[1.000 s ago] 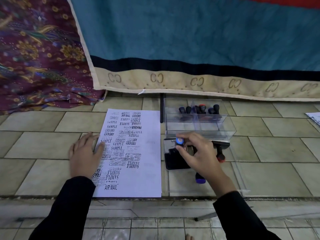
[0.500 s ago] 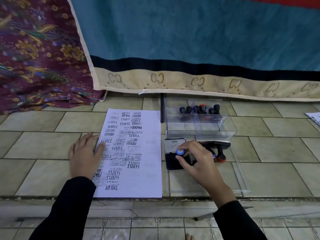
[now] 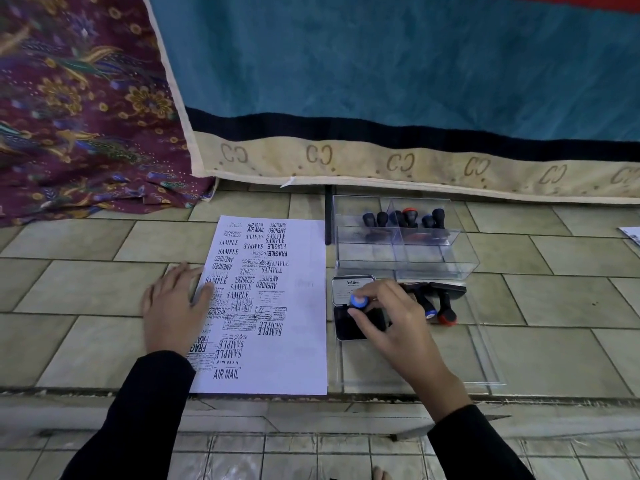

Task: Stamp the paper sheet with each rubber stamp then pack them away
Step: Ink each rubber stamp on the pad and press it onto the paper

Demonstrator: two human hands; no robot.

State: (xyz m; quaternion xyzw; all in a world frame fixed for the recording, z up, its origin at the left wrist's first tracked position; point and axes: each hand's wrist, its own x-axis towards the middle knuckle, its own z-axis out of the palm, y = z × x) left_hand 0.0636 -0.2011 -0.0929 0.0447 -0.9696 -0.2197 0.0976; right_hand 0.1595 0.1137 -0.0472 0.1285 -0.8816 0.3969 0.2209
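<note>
The big white paper sheet [image 3: 273, 341] lies flat on the tiled floor [image 3: 86, 289]. Its left side and middle are full of black words like SAMPLE, AIR MAIL and FRAGILE. The right side has only a faint mark or two. So I think a lot of stamping is already done.

The left hand [image 3: 173, 306] lies flat with straight fingers. Its fingertips rest on the left edge of the paper and hold it down.

The right hand [image 3: 391, 323] pinches a small black stamp with a round blue top [image 3: 358, 301]. The stamp is down on the black ink pad [image 3: 344, 329], just right of the paper. The pad's lid stands open behind it. I think this stamp is getting ink and has not yet gone on the paper this turn.

Behind the pad sits a clear plastic box with little rooms [image 3: 408, 261]. A bunch of black stamps [image 3: 403, 218] stand in its back rooms, so those look packed away. The front rooms look empty.

Two more stamps lie on their sides between the box and the right hand. One has a blue end [image 3: 429, 311] and one has a red end [image 3: 446, 315]. I cannot tell if they have been used yet. A flat clear plastic lid [image 3: 485, 358] lies nearby.

Left to do, I think: stamp with the blue-top one, deal with the two loose ones, put all three in the box and shut it.
</note>
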